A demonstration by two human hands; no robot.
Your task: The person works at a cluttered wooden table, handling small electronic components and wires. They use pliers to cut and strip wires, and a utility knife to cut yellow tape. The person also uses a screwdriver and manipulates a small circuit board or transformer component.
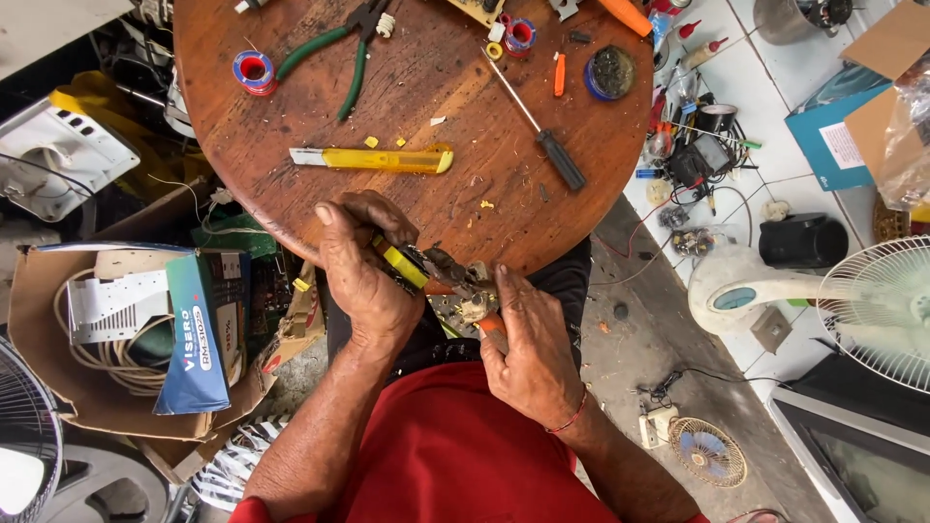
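Pliers (pixel 412 266) with yellow-and-black handles sit between both hands, just off the near edge of the round wooden bench (pixel 291 208). Left hand (pixel 363 271) is clenched around the handles. Right hand (pixel 531 353) grips a small pale part (pixel 473 308) with an orange piece, possibly a plug; detail is unclear. Pliers' tip meets that part. Yellow utility knife (pixel 373 159) lies on the bench beyond the hands.
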